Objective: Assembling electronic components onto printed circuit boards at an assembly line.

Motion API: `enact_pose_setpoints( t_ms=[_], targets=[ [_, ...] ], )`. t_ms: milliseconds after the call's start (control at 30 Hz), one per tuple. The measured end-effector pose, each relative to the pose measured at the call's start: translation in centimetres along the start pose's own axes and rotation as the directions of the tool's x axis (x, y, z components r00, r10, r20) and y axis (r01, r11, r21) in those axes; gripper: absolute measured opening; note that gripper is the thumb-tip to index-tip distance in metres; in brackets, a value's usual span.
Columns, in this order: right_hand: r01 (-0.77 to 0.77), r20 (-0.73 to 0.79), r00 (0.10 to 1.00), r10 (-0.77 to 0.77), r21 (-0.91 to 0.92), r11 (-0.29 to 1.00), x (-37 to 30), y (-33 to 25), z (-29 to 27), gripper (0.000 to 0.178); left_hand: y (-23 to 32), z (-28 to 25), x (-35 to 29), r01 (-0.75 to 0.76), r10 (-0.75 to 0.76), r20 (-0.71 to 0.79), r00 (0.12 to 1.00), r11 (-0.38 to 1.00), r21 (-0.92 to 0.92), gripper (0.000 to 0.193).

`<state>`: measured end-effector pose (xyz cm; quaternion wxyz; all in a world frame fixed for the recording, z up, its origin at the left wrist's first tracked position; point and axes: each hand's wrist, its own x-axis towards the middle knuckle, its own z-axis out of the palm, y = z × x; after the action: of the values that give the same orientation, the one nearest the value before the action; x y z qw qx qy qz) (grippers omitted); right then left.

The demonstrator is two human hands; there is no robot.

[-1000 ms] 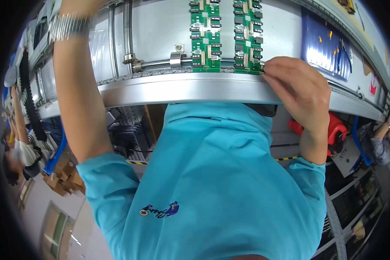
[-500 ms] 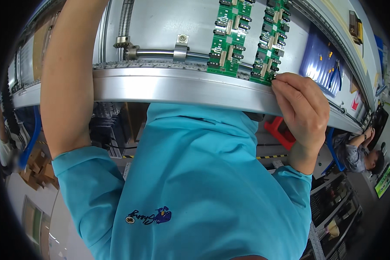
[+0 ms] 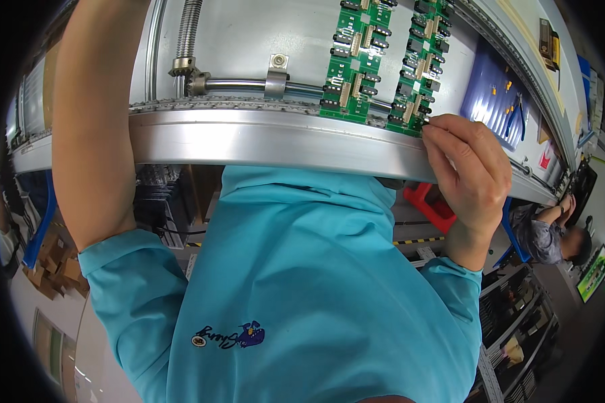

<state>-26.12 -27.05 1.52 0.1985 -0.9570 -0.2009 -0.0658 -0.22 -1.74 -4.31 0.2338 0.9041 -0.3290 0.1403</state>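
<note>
My right hand is at the near end of the right-hand green circuit board, its thumb and fingertips pinched together at the board's lower right corner. Whatever the fingertips hold is too small and covered to make out; a dark bit shows beside them. To the left lies a second green circuit board strip. Black components and pale connectors line both strips, whose near ends rest on the metal rail. Only my left forearm shows, reaching up past the top edge, so that hand is out of sight.
A silver rail runs across in front of me. Behind it are a metal rod and a threaded shaft. Blue-handled pliers lie on a bluish sheet at right. A person sits far right.
The view has shifted slightly, and my left forearm sits a little farther left. My right hand keeps its pinch at the same board corner.
</note>
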Motion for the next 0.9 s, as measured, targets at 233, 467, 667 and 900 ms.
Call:
enact_pose_setpoints(
  t_ms=[233, 467, 667, 900],
  targets=[
    [0.012, 0.050, 0.999, -0.013, 0.023, 1.000, 0.1, -0.1, -0.2, 0.013, 0.0, 1.6, -2.8, 0.081, -0.045, 0.174, 0.984, 0.974, -0.209, 0.013],
    [0.020, 0.092, 0.996, -0.018, -0.029, 0.999, 0.7, -0.3, -0.3, 0.013, 0.2, 3.3, -5.0, 0.168, -0.026, 0.342, 0.939, 0.903, -0.394, 0.012],
    [0.027, 0.098, 0.995, -0.025, -0.016, 1.000, 1.7, -0.3, -1.4, 0.015, 0.7, 2.7, -5.3, 0.220, 0.034, 0.453, 0.891, 0.841, -0.495, 0.012],
    [-0.041, 0.146, 0.989, 0.014, 0.186, 0.982, 8.8, 5.0, -3.7, 0.018, 0.3, -2.3, 1.2, 0.312, -0.087, 0.368, 0.926, 0.725, -0.614, 0.012]
  ],
)
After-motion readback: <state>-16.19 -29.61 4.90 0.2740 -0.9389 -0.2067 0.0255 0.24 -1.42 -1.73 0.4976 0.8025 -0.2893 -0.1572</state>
